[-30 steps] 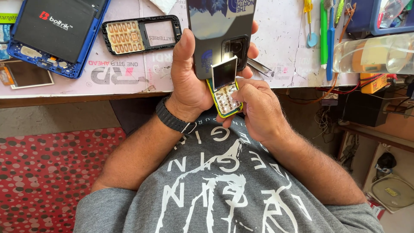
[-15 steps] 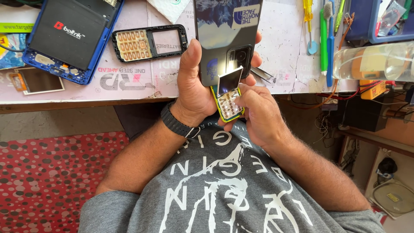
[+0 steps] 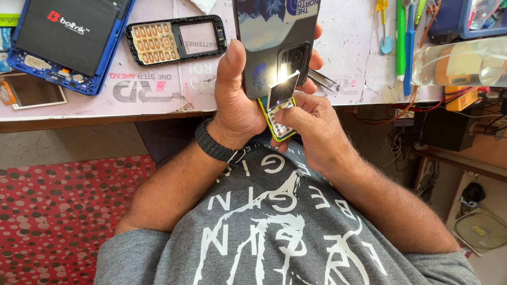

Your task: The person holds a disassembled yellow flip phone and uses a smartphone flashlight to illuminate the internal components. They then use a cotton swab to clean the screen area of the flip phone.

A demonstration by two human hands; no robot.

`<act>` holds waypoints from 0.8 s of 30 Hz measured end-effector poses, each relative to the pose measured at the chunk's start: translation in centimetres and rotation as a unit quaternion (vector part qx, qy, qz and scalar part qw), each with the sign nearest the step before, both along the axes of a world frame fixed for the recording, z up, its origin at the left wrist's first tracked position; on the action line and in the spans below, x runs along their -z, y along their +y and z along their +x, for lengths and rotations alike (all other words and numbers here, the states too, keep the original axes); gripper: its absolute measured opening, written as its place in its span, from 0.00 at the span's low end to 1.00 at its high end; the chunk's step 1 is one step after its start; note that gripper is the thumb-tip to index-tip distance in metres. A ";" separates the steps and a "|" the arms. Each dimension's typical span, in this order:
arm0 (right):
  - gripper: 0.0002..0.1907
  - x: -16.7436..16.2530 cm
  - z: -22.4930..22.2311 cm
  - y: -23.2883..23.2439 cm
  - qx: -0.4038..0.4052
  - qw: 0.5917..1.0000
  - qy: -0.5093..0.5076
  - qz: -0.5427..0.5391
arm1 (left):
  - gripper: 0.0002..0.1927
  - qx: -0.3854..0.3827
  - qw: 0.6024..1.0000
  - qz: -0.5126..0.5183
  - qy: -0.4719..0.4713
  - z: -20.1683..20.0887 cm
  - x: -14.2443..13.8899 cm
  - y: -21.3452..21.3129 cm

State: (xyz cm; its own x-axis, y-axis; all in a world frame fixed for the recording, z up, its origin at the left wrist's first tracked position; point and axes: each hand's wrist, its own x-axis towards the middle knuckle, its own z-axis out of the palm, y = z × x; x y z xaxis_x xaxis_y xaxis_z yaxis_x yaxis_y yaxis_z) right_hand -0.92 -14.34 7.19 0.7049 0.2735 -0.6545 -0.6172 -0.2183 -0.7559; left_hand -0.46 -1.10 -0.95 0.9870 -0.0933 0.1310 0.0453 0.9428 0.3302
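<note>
My left hand [image 3: 237, 103] grips a large dark smartphone [image 3: 274, 37] by its lower end, back side up, with its flashlight lit. My right hand [image 3: 311, 124] holds a small green circuit board [image 3: 279, 126] with a little display panel on it, right under the phone's lamp, which glares off the panel. A black watch sits on my left wrist. Both hands hover at the front edge of the workbench [image 3: 158, 100], above my lap.
On the bench lie an opened blue phone with a black battery [image 3: 68, 42], a black keypad frame [image 3: 174, 39], a loose small screen [image 3: 31, 89], green and blue tools [image 3: 404, 37], metal tweezers [image 3: 322, 80] and a clear plastic container [image 3: 465, 60]. A red dotted mat [image 3: 63, 211] covers the floor at left.
The view has shifted a little, so the hands sit slightly lower and to the right. The small display panel now catches the phone's light and glares brightly.
</note>
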 end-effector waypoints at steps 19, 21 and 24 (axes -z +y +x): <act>0.10 0.2 -0.1 0.7 0.023 0.996 -0.017 -0.080 | 0.45 -0.002 1.000 0.004 -0.030 -0.2 0.4 -0.2; 0.10 0.4 -0.1 0.9 0.034 0.996 -0.016 -0.080 | 0.45 -0.012 0.999 0.017 -0.033 -0.1 0.3 -0.2; 0.11 0.5 -0.4 1.0 0.045 0.995 -0.020 -0.084 | 0.45 -0.013 0.999 0.016 -0.030 0.0 0.2 -0.2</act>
